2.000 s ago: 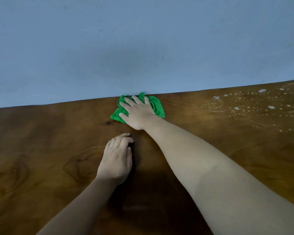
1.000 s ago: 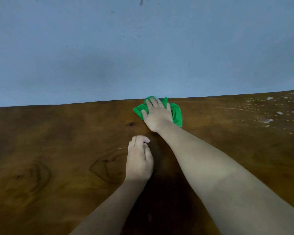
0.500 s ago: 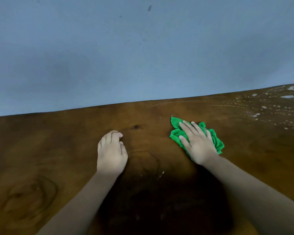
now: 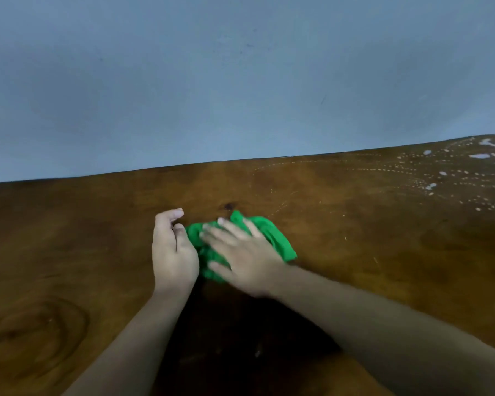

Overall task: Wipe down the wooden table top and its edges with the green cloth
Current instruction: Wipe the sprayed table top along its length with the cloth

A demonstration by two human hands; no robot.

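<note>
The green cloth [image 4: 277,238] lies bunched on the dark wooden table top [image 4: 69,238] near the middle of the view. My right hand [image 4: 243,258] presses flat on it with fingers spread and is blurred by motion. My left hand [image 4: 173,250] stands on its edge on the wood just left of the cloth, fingers curled loosely, thumb side touching the cloth's left side. Both bare forearms reach in from the bottom of the view.
A blue-grey wall [image 4: 240,81] rises right behind the table's far edge [image 4: 183,167]. White droplets and foamy streaks [image 4: 440,175] cover the far right of the table. My shadow darkens the wood between my arms.
My right hand has slid the cloth from the far edge toward me, then leftward until it meets my left hand. The left hand has tipped from lying flat onto its edge.
</note>
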